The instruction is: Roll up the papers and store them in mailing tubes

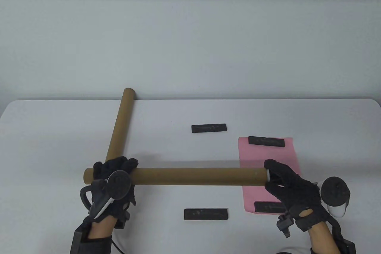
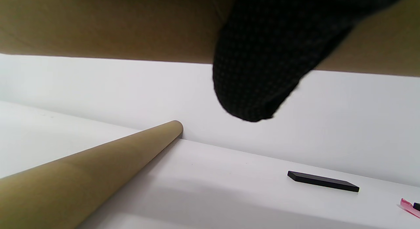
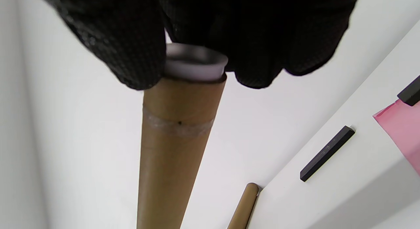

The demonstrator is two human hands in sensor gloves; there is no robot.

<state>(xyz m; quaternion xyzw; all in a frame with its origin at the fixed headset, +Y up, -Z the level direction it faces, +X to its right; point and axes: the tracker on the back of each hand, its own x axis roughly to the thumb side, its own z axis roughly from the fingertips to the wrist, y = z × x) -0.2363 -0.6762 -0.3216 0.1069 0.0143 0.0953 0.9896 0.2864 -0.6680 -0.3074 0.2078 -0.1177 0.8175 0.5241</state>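
Observation:
A brown mailing tube is held level above the table. My left hand grips it near its left end. My right hand holds a white end cap at the tube's right mouth, fingers around the cap. A second brown tube lies on the table at the left, slanting toward the far edge; it also shows in the left wrist view. A pink paper sheet lies flat at the right under two black bar weights.
Two more black bar weights lie on the white table: one mid-table, one near the front. A pale wall stands behind the table's far edge.

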